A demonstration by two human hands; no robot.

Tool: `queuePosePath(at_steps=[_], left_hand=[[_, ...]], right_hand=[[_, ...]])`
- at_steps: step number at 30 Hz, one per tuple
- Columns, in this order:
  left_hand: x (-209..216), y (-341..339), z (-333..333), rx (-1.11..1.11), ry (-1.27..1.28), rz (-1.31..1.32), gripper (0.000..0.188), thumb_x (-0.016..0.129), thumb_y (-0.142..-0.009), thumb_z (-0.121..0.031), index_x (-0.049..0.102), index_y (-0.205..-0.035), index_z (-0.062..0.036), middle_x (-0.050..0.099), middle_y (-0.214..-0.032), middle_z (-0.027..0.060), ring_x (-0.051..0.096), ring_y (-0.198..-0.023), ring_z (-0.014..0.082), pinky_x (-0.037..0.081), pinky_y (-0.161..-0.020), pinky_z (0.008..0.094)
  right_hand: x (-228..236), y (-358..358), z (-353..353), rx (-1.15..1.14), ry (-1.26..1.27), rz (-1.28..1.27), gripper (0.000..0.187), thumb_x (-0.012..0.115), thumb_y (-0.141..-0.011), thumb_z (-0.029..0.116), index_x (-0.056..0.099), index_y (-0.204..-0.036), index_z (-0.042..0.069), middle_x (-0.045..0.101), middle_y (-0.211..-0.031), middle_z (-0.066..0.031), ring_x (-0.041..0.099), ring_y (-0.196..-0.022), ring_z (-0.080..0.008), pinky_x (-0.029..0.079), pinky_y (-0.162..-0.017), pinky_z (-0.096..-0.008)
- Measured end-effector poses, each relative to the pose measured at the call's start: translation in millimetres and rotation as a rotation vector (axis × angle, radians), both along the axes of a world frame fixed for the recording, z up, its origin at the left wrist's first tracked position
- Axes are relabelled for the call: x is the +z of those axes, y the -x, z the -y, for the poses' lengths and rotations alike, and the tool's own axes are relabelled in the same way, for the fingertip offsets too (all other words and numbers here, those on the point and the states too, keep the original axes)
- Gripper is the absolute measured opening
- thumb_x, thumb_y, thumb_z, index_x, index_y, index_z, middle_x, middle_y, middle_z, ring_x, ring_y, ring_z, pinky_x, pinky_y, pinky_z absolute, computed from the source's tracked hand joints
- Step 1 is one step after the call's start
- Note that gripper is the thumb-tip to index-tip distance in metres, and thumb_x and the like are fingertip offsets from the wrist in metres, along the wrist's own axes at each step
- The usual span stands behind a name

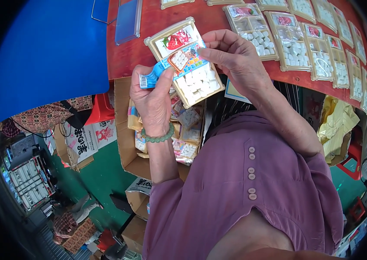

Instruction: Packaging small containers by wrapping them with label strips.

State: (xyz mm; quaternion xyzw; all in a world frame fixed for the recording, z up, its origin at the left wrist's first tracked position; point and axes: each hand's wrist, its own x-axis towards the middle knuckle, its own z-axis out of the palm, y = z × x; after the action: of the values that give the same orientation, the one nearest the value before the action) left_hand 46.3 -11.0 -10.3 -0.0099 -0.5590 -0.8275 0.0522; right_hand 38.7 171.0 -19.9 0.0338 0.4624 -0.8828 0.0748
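Observation:
Above the table's near edge I hold up a tan, clear-topped box [197,85] of small white pieces, tilted, with a strawberry picture at its upper end. A blue printed paper band [188,60] lies across its middle, and its loose end with a barcode sticks out at the left. My left hand [151,97], wearing a green bead bracelet [159,138], grips the box's left side, thumb on the band. At the right edge my right hand [237,60] pinches the band against the box with thumb and fingers; some of those fingers are hidden behind.
Several similar boxes [294,50] lie in rows on the red table [157,17], at the right. A clear blue-tinted case [128,21] stands by a blue panel [45,56]. Below, a cardboard carton [128,151] holds banded boxes. A person [69,223] is far off, lower left.

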Motion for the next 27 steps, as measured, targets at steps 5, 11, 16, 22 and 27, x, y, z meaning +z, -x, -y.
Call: queuePosePath(at_steps=[5,11,16,22,27], left_hand=[[3.3,-2.7,0.5,-0.027,-0.022,0.007,0.023,0.067,-0.079,0.010,0.051,-0.080,-0.0074,0.063,-0.079,0.0014,0.057,-0.072,0.0044,0.048,-0.069,0.0214],[1.7,-1.6,-4.1,-0.085,-0.045,0.016,0.023,0.068,-0.079,0.009,0.052,-0.081,-0.0081,0.063,-0.080,0.0007,0.057,-0.072,0.0040,0.048,-0.068,0.0213],[3.9,-4.2,-6.6,-0.131,-0.072,0.003,0.019,0.066,-0.082,0.006,0.053,-0.084,-0.0068,0.064,-0.083,0.0024,0.059,-0.075,0.0061,0.050,-0.069,0.0234],[-12.4,-5.2,-3.4,-0.250,-0.433,0.092,0.011,0.059,-0.090,-0.004,0.058,-0.101,-0.0024,0.066,-0.099,0.0102,0.065,-0.090,0.0164,0.055,-0.081,0.0311],[-26.4,-9.0,-9.8,-0.448,-0.446,0.069,0.027,0.058,-0.090,-0.005,0.057,-0.116,0.0030,0.063,-0.114,0.0152,0.062,-0.104,0.0228,0.052,-0.091,0.0380]], right_hand=[[2.2,-3.7,-5.7,0.059,-0.013,-0.009,0.030,0.066,-0.084,0.002,0.058,-0.113,-0.002,0.067,-0.101,-0.0081,0.064,-0.090,-0.0128,0.053,-0.077,-0.0253],[15.6,-8.1,-12.9,0.092,-0.054,-0.031,0.031,0.064,-0.085,0.001,0.058,-0.115,-0.002,0.067,-0.103,-0.0090,0.065,-0.091,-0.0130,0.052,-0.081,-0.0260],[21.1,-11.8,-21.4,0.125,-0.108,-0.046,0.030,0.063,-0.086,0.000,0.057,-0.115,-0.002,0.067,-0.102,-0.0087,0.064,-0.091,-0.0118,0.052,-0.082,-0.0252],[8.9,-14.4,-28.9,0.174,-0.036,-0.165,0.033,0.063,-0.086,-0.001,0.055,-0.117,-0.001,0.065,-0.105,-0.0075,0.062,-0.095,-0.0113,0.050,-0.085,-0.0254],[4.0,-14.2,-31.8,0.278,0.004,-0.219,0.034,0.063,-0.085,-0.001,0.054,-0.118,-0.001,0.064,-0.108,-0.0075,0.061,-0.099,-0.0124,0.048,-0.090,-0.0279]])
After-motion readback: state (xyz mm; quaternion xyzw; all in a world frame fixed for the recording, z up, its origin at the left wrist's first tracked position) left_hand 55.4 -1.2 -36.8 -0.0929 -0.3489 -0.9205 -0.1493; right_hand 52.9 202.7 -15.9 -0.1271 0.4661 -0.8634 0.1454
